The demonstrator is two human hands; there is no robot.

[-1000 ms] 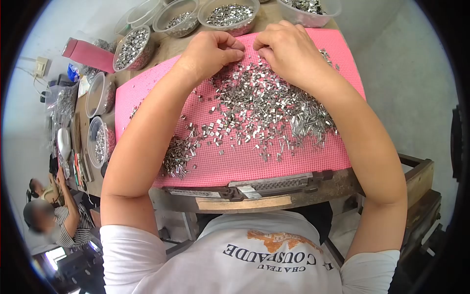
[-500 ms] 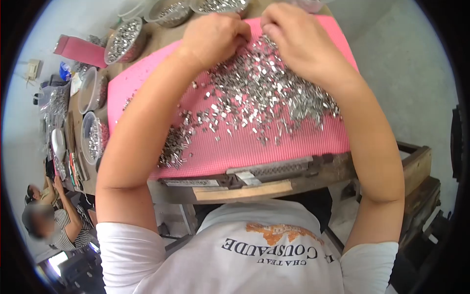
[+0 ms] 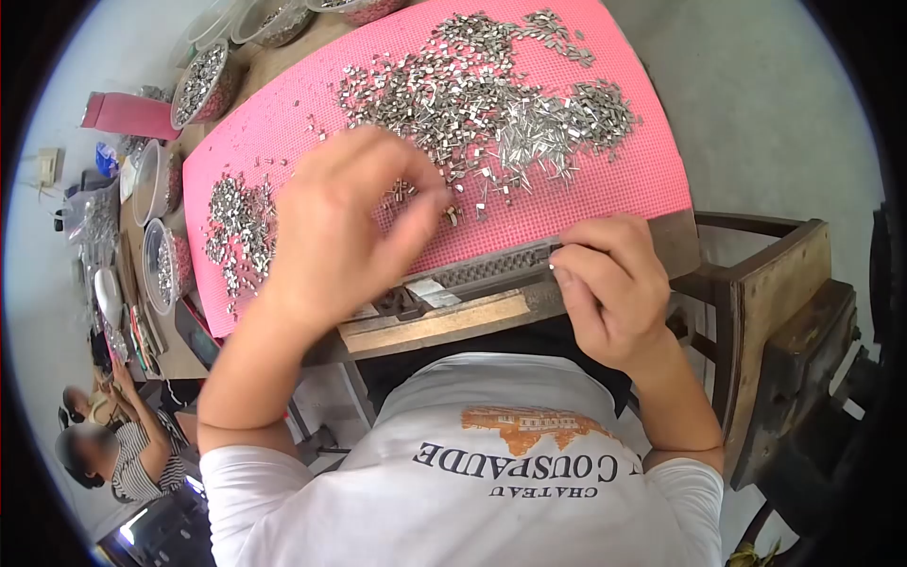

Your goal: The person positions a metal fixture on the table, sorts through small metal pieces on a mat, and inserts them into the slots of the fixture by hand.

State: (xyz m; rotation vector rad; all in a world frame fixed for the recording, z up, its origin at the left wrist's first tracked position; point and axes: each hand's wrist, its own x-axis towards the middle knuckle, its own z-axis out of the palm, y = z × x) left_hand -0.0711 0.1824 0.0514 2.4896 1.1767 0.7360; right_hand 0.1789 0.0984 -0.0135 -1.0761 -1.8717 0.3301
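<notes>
Over the pink ribbed mat [image 3: 605, 194], my left hand [image 3: 345, 213] is raised, blurred by motion. Its thumb and index finger curve together at the tips, and what lies between them, if anything, I cannot make out. At the near edge, my right hand [image 3: 614, 288] pinches a small shiny metal piece [image 3: 552, 267] between thumb and fingers. Those fingertips are by the right end of a dark toothed metal strip [image 3: 496, 267] fixed along the table edge. A wide heap of small metal pieces [image 3: 425, 99] spreads beyond my hands; thin pin-like ones [image 3: 539, 142] lie at its right.
A smaller metal pile [image 3: 236, 222] lies on the mat's left. Plastic tubs of metal pieces, one a round bowl [image 3: 203, 85], line the far left side. A wooden frame [image 3: 775, 283] stands at right. A person in a striped top [image 3: 142, 468] sits at lower left.
Both hands have come back from the far part of the heap. The right one is now at the near table edge, the left one above the mat. The heap lies more spread out.
</notes>
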